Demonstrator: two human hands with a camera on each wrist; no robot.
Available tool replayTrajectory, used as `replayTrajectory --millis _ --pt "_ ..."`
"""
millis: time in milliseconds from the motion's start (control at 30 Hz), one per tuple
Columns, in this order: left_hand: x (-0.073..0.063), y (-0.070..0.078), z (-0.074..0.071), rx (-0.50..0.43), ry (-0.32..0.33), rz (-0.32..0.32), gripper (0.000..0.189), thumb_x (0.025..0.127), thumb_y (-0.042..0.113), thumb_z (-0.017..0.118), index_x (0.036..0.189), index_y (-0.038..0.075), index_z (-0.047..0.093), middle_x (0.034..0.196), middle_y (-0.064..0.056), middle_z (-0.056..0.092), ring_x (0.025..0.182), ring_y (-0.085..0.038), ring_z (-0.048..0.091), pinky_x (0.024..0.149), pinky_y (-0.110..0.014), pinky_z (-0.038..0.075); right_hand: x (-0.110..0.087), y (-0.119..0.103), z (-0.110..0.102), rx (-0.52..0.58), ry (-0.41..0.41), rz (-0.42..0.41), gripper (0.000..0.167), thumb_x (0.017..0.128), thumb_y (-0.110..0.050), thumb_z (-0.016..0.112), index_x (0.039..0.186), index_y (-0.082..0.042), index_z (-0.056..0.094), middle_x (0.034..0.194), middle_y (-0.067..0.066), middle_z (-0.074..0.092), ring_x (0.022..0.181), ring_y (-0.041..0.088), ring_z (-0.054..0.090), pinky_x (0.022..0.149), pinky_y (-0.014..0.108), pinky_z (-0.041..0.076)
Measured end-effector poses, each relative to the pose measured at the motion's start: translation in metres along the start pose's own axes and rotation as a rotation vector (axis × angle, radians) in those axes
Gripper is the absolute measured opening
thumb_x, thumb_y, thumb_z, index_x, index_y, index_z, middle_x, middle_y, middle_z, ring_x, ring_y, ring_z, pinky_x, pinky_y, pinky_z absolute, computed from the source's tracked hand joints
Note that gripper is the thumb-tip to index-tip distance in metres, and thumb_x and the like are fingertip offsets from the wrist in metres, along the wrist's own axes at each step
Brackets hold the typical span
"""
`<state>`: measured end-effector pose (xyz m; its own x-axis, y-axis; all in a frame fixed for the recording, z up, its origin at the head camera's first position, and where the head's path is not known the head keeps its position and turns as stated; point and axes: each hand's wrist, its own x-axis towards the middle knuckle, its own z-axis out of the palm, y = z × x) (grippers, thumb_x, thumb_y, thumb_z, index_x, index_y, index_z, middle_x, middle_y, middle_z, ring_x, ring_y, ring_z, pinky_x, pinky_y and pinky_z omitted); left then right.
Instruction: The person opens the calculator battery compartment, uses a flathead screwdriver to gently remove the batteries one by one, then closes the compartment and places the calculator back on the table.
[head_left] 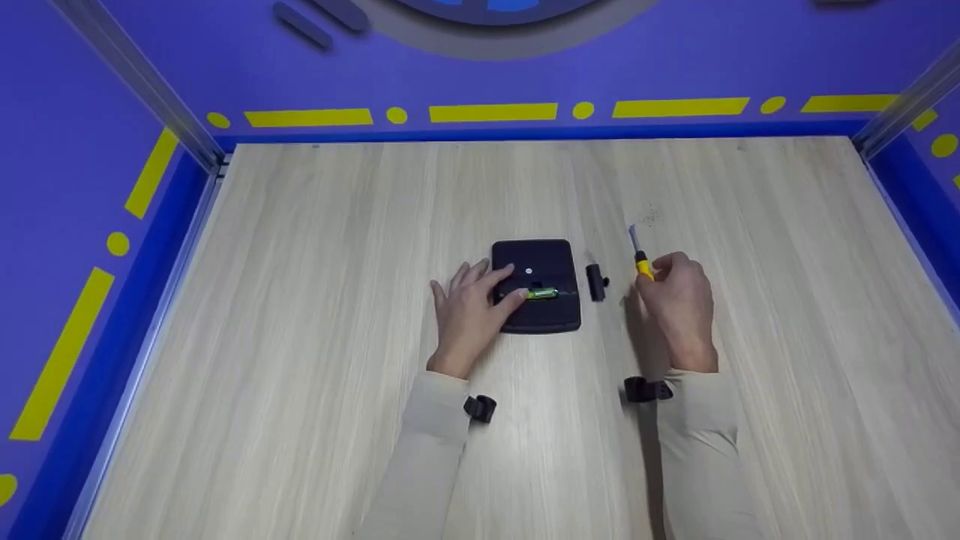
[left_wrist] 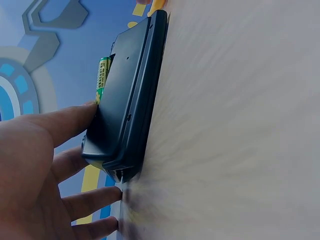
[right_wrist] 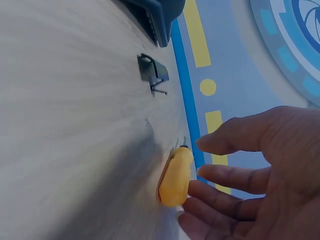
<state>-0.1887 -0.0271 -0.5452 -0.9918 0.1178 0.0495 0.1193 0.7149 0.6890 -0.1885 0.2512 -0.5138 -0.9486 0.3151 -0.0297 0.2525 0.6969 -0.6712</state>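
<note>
A black flat device (head_left: 540, 315), seemingly a desk calculator turned face down, lies with its battery slot uncovered. A green AA-type battery (head_left: 543, 293) sits at the slot; in the left wrist view this battery (left_wrist: 103, 75) stands proud of the back. My left hand (head_left: 466, 315) rests at the device's left side, thumb extended onto the battery's end and forefinger on the casing. Beside my right hand (head_left: 681, 304) a yellow-handled screwdriver (head_left: 642, 265) points away from me. The right wrist view shows its handle (right_wrist: 176, 180) on the table, with the fingers spread loosely beside it.
Between the device and the screwdriver lies a small black battery cover (head_left: 596, 283) with a tab. Dark specks (head_left: 651, 215) mark the wooden table (head_left: 337, 300) beyond the screwdriver. Blue and yellow panels (head_left: 495, 82) rise behind the table.
</note>
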Motion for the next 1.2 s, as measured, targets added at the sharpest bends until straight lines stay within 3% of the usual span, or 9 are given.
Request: replayTrajectory --millis 333,633,933,1200 --pt "-0.001 -0.001 0.001 0.008 0.007 0.005 0.052 0.099 0.048 0.072 0.144 0.022 0.069 0.158 -0.015 0.053 0.153 -0.041 0.036 0.120 -0.077 0.002 -0.005 -0.015 0.013 0.049 0.085 -0.124 0.028 0.097 -0.006 0.066 0.119 0.012 0.068 0.111 0.028 0.064 0.103 0.042 0.061 0.091 0.055 0.050" --pt "0.000 -0.001 0.001 0.002 0.010 0.015 0.051 0.100 0.047 0.072 0.144 0.021 0.069 0.158 -0.015 0.053 0.153 -0.042 0.035 0.120 -0.077 0.003 -0.006 -0.021 0.021 0.076 0.066 -0.159 0.029 0.095 -0.005 0.066 0.118 0.012 0.069 0.107 0.027 0.063 0.100 0.041 0.060 0.088 0.053 0.049" --pt "0.000 0.000 0.000 -0.003 0.006 0.016 0.052 0.100 0.048 0.071 0.144 0.022 0.069 0.158 -0.015 0.052 0.153 -0.041 0.035 0.120 -0.076 0.001 -0.008 -0.028 0.026 0.111 0.001 -0.201 0.028 0.096 -0.006 0.070 0.119 0.009 0.069 0.117 0.027 0.065 0.112 0.042 0.064 0.098 0.053 0.051" --pt "-0.001 0.000 0.000 0.001 0.011 0.016 0.051 0.100 0.048 0.071 0.144 0.022 0.069 0.158 -0.015 0.052 0.153 -0.041 0.036 0.120 -0.077 0.002 -0.013 -0.033 0.035 0.130 -0.039 -0.341 0.026 0.096 -0.005 0.076 0.119 0.006 0.070 0.119 0.023 0.067 0.112 0.040 0.066 0.096 0.053 0.054"
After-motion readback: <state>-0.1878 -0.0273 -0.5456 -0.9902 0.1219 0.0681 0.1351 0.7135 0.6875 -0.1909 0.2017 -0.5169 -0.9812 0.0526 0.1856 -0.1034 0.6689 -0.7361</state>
